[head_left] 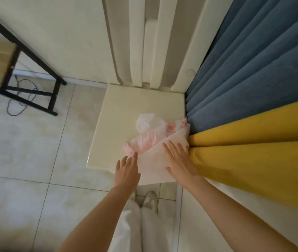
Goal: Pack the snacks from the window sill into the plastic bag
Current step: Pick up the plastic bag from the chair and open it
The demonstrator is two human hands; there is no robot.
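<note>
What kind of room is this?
Probably a room in a home. There are long curtains, a tiled floor and a cream chair with a plastic bag on it.

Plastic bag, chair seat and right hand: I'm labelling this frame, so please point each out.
plastic bag (150,140): head view, pink-printed middle.
chair seat (119,113): head view, bare left part.
right hand (180,159): head view, back of the hand.

A home room: tiled floor (26,160), blue-and-yellow curtains (253,88), cream chair (126,106)
</note>
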